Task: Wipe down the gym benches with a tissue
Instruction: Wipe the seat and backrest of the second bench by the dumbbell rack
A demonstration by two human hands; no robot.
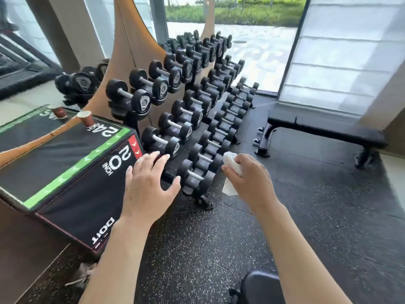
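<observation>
At far left, a black plyo box with a green stripe and "20 INCH" lettering stood against a mirrored wall, and a small brown paper cup sat on its top. To the right of the box, a three-tier dumbbell rack ran from near to far, loaded with black dumbbells. The left hand was extended in front of the box's right edge, its grip fully open: fingers straight and spread, holding nothing. The right hand was positioned near the rack's near end, its grip closed around a crumpled white tissue, with part of the tissue hanging below the fingers. Farther right and well apart from both hands, a black flat gym bench stood on the speckled rubber floor before a shaded window.
</observation>
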